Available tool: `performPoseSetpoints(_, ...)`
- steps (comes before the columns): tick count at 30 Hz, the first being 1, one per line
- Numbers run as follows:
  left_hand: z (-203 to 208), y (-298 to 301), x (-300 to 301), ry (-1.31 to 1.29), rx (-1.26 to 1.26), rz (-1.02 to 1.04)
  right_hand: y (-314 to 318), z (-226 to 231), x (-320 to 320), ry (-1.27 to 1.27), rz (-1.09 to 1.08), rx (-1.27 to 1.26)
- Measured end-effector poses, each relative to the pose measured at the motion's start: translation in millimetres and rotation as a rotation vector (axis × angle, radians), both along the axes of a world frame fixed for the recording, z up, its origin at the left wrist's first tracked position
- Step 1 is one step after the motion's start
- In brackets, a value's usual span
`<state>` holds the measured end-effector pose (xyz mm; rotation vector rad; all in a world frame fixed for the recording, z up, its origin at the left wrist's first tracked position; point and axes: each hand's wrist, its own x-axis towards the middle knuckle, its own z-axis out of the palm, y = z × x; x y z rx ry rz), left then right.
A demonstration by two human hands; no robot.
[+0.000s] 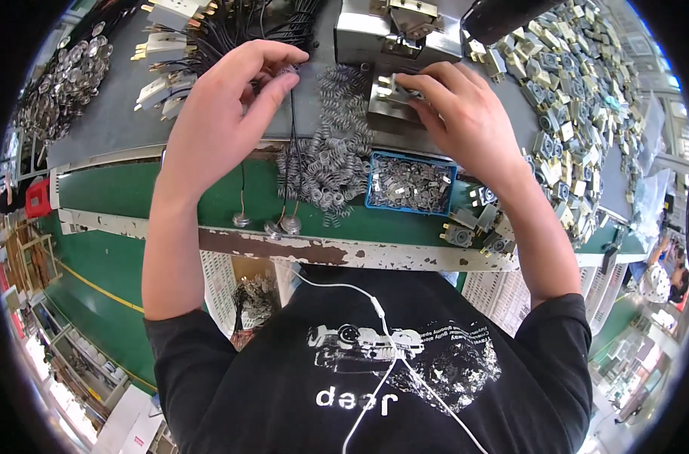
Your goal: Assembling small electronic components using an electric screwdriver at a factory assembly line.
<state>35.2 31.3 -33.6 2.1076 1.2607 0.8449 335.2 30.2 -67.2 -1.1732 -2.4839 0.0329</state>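
My left hand [219, 110] is curled at the left, its thumb and index finger closing round what looks like a small coil spring [290, 70]. A thin black wire [293, 113] hangs from beside these fingers toward the bench edge. On the metal block [396, 110], my right hand [466, 102] grips a small pale part with metal pins [390, 85], which the fingers partly cover. Loose coil springs [325, 163] lie heaped between my hands. Below my right hand stands a blue tray [369, 193] of small metal pieces.
A metal press [360, 34] stands behind the block. Plugs with black cords [166, 47] lie far left, beyond them shiny round metal discs [76, 68]. Many grey and cream square housings [564, 98] cover the right side. Round metal ends on wires [290, 224] rest near the front edge.
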Motion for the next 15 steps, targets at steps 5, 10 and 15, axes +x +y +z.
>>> performPoseSetpoints(5, 0.6, -7.7, -10.2, -0.008, -0.002, 0.016, -2.7, 2.5, -1.9, -0.044, 0.007, -0.002)
performPoseSetpoints(10, -2.2, -13.8, -19.3, 0.045, -0.036, 0.011, -21.2, 7.9, -23.6, 0.052, 0.135, 0.127)
performPoseSetpoints(15, 6.9, -12.2, -17.5, 0.083, -0.065, -0.008, -79.4, -13.6, -101.6, -0.013, 0.491, -0.082)
